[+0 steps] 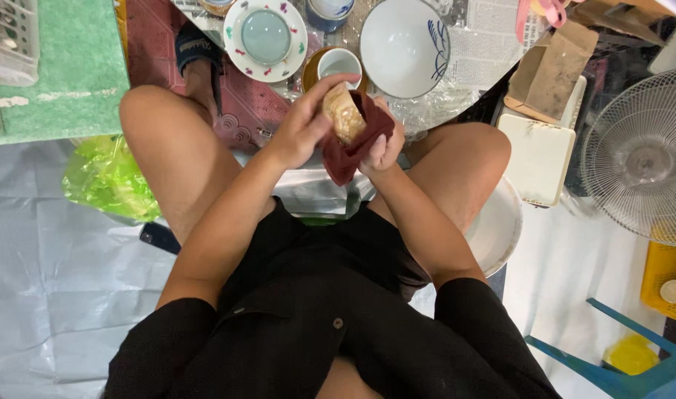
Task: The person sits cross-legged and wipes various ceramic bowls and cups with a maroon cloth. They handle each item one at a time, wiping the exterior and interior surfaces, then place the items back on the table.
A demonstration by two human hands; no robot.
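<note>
Presently, grip: left hand (302,127) clasps tan rounded piece (344,113); right hand (382,148) clutches dark red cloth (352,151).
Relation: piece between both hands, cloth beneath it.
Axis: roughly upright, tilted.

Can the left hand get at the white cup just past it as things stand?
Probably not right away: the left hand is wrapped around the tan rounded object, which the right hand backs with a dark red cloth. The white cup sits close, nothing between.
</note>
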